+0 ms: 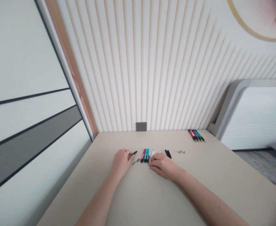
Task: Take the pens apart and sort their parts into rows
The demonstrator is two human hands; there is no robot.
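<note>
My left hand pinches a short black pen part between thumb and fingers, its free end pointing right. Small dark springs lie just right of that hand. In the middle of the table are a red pen barrel and teal pen barrels, side by side. My right hand rests beside them with curled fingers; a small white tip shows below the fingertips, but the fingers hide most of it. Behind this hand, thin white tubes stick out. Black pen parts lie to its right.
Tiny greyish pieces sit farther right on the beige table. Several red and teal pens lie in a row at the back right corner. A dark socket is on the ribbed wall behind the table; a white cabinet stands at left.
</note>
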